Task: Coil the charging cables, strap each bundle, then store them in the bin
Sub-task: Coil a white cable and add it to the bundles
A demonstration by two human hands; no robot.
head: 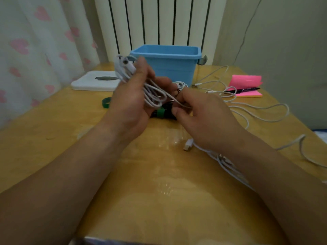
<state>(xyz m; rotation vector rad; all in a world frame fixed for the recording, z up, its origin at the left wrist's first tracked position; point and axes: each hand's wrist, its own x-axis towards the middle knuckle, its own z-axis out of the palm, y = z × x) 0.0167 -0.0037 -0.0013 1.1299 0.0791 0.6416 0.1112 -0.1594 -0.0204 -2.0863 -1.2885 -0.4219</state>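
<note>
Head view, coil (pixel 154 96) gripped before bin (pixel 174 68)

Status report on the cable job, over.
Left grip holds white cable coil. Right grip pinches its tail. Blue bin behind. Loose cables lie right.

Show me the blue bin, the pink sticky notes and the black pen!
blue bin (pixel 174 72): head view, on its front wall.
pink sticky notes (pixel 245 80): head view, on the top sheet.
black pen (pixel 246 90): head view, middle of its barrel.
</note>
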